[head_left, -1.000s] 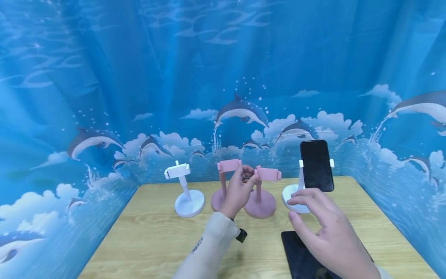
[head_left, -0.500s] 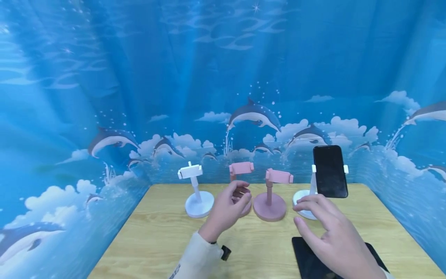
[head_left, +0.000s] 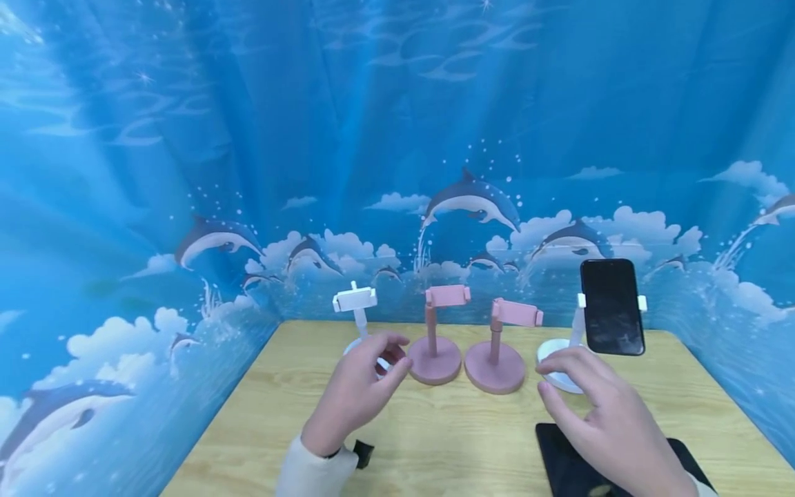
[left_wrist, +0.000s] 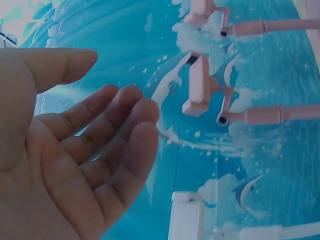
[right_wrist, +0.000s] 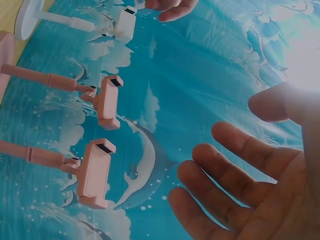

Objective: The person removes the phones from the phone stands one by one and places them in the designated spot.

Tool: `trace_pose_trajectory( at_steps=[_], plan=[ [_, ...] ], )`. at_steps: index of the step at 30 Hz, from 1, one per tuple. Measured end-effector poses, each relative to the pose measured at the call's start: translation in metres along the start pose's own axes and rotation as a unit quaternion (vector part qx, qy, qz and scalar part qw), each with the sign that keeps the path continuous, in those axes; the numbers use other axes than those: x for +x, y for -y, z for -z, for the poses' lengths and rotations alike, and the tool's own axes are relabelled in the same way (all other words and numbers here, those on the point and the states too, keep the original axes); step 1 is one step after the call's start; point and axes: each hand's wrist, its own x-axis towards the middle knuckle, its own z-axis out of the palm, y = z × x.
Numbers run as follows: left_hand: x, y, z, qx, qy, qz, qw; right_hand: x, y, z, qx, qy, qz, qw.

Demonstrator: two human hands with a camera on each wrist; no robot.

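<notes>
My left hand point(head_left: 357, 386), fingers loosely bent and holding nothing, hovers in front of the white phone stand point(head_left: 355, 299) at the left and covers part of its base. To its right stand two pink phone stands, the left pink stand point(head_left: 437, 360) and the right pink stand point(head_left: 495, 367), both with bare clamps. At the far right a second white stand point(head_left: 576, 328) carries a black smartphone point(head_left: 613, 306) upright in its clamp. My right hand point(head_left: 611, 417) is held over a dark tablet point(head_left: 555, 449), relaxed and with nothing in its fingers, partly hiding it and that stand's base.
All four stands line the back of the wooden table point(head_left: 453, 442). Behind and around the table hangs a blue curtain point(head_left: 385, 138) printed with dolphins. A small black piece point(head_left: 363, 453) shows beside my left wrist.
My left hand has come away from the right pink stand's clamp and moved left, past the left pink stand, toward the left white stand. My right hand stays over the tablet.
</notes>
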Motion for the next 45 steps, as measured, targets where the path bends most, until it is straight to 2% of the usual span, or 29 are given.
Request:
trace_pose_trajectory(
  at_steps=[3, 11, 17, 19, 21, 23, 25, 27, 29, 32, 34, 35, 38, 40, 43, 45],
  plan=[
    [0.001, -0.002, -0.004, 0.004, 0.019, 0.002, 0.9998, 0.0, 0.0, -0.002, 0.0, 0.004, -0.003, 1.0],
    [0.002, -0.002, -0.006, 0.018, 0.026, 0.002, 0.9995, 0.004, -0.004, -0.005, -0.001, 0.005, -0.009, 0.9999],
    [0.001, -0.004, -0.006, 0.024, 0.035, 0.0, 0.9991, 0.009, -0.016, -0.001, 0.02, -0.005, -0.015, 0.9997],
    [0.0, -0.004, -0.006, 0.025, 0.038, -0.001, 0.999, 0.011, -0.021, 0.001, 0.044, -0.033, -0.021, 0.9983],
    [0.0, -0.005, -0.006, 0.024, 0.04, -0.002, 0.9989, 0.013, -0.028, 0.001, 0.071, -0.087, -0.025, 0.9934],
    [-0.001, -0.006, -0.006, 0.023, 0.044, -0.003, 0.9987, 0.016, -0.037, -0.001, 0.102, -0.157, -0.027, 0.9819],
    [-0.001, -0.006, -0.006, 0.022, 0.05, -0.002, 0.9985, 0.02, -0.049, -0.001, 0.124, -0.227, -0.03, 0.9657],
    [-0.001, -0.007, -0.007, 0.023, 0.054, 0.0, 0.9982, 0.022, -0.063, -0.001, 0.117, -0.274, -0.036, 0.9538],
    [-0.001, -0.008, -0.007, 0.024, 0.057, 0.001, 0.9981, 0.024, -0.078, -0.001, 0.089, -0.288, -0.046, 0.9524],
    [-0.001, -0.009, -0.007, 0.025, 0.062, 0.002, 0.9978, 0.026, -0.1, -0.003, 0.049, -0.253, -0.091, 0.9619],
    [-0.001, -0.009, -0.007, 0.024, 0.066, 0.002, 0.9975, 0.026, -0.112, -0.005, 0.051, -0.196, -0.144, 0.9687],
    [-0.001, -0.009, -0.007, 0.023, 0.068, 0.002, 0.9974, 0.026, -0.117, -0.007, 0.065, -0.165, -0.174, 0.9686],
    [-0.002, -0.009, -0.008, 0.023, 0.07, -0.001, 0.9973, 0.027, -0.129, -0.009, 0.134, -0.07, -0.254, 0.9553],
    [-0.002, -0.008, -0.008, 0.023, 0.071, -0.004, 0.9972, 0.028, -0.134, -0.011, 0.176, -0.024, -0.282, 0.943],
    [-0.002, -0.008, -0.009, 0.025, 0.071, -0.008, 0.9972, 0.029, -0.137, -0.013, 0.209, 0.008, -0.29, 0.934],
    [-0.002, -0.008, -0.009, 0.023, 0.072, -0.01, 0.9971, 0.03, -0.137, -0.013, 0.212, 0.01, -0.294, 0.9318]
  ],
)
